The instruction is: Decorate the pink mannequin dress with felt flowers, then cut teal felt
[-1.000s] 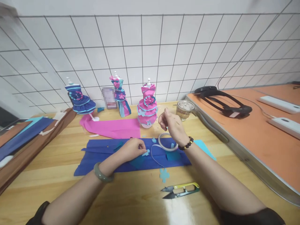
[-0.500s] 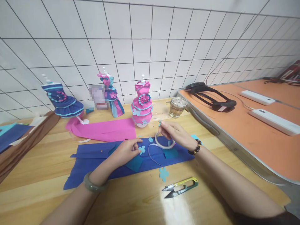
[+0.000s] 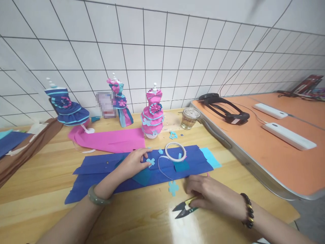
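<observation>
Over the blue fabric (image 3: 99, 166), my left hand (image 3: 134, 163) has its thumb and a finger closed at the edge of a small light-blue flower cutout (image 3: 151, 162). Its index finger stretches forward. My right hand (image 3: 207, 193) is curled round the handles of the thread snips (image 3: 185, 210), whose blades point left and are apart. Another light-blue flower cutout (image 3: 173, 188) lies on the wood left of this hand. A roll of narrow tape (image 3: 175, 159) rests on the blue fabric with a loose tail, near teal scraps (image 3: 181, 166).
Three small dress forms stand at the back: blue (image 3: 71, 112), mixed colours (image 3: 122, 105) and pink (image 3: 152, 118). Pink fabric (image 3: 114, 139) lies before them. A lidded glass of liquid (image 3: 190, 118) stands near the orange table (image 3: 274, 166), which holds a black headset (image 3: 236, 117).
My right hand has come down toward me from beside the tape roll to the thread snips. Light-blue scraps now show near the glass. My left hand stays at the flower.
</observation>
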Motion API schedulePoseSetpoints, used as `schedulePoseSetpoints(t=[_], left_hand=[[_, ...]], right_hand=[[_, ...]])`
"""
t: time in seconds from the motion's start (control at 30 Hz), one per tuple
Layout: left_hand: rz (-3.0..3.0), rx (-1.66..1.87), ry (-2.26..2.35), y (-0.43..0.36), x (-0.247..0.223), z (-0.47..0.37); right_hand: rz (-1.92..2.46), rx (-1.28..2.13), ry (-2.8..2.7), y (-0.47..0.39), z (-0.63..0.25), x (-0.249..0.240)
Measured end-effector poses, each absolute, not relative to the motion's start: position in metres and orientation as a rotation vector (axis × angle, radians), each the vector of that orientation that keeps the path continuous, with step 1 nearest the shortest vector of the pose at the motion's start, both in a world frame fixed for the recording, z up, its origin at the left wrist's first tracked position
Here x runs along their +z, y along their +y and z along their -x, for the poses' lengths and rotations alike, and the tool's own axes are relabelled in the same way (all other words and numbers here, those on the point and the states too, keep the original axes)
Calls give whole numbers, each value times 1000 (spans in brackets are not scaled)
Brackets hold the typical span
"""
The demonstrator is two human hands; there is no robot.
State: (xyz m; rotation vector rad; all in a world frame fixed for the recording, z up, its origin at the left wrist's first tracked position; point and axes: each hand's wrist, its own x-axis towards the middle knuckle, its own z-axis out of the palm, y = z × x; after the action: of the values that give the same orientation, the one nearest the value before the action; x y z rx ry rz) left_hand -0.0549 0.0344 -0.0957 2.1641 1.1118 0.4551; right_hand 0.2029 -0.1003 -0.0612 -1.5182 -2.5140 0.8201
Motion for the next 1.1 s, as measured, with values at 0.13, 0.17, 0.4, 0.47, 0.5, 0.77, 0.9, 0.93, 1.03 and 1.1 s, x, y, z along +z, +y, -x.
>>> schedulePoseSetpoints(t=[0.13,0.17,0.4,0.47,0.5,0.77,0.9,0.93,1.03,1.1], left_hand=[[-2189,542,1126,34,-93,54],[-2190,567,1136,34,-92,53],[-2064,779,1242,35,-90,52],[-2012,838,1265,34,-88,52],[-1986,863,1268,34,-86,53],[-1879,897,1254,31,-74,54],[-1868,872,1232,29,-77,52],[-1864,861,1231,28,-77,51],[-1856,829,1230,26,-77,48],[-1852,822,1224,25,-77,46]], right_hand=[[1472,800,-2524,-109,-200,-65],[1453,800,-2527,-110,-199,-66],[1357,775,-2526,-102,-198,-61],[1381,706,-2499,-94,-200,-59],[1392,671,-2481,-90,-201,-58],[1516,280,-2471,-46,-196,-53],[1616,91,-2516,-27,-187,-60],[1633,64,-2529,-24,-184,-64],[1676,12,-2536,-20,-176,-75],[1695,-18,-2521,-21,-173,-80]])
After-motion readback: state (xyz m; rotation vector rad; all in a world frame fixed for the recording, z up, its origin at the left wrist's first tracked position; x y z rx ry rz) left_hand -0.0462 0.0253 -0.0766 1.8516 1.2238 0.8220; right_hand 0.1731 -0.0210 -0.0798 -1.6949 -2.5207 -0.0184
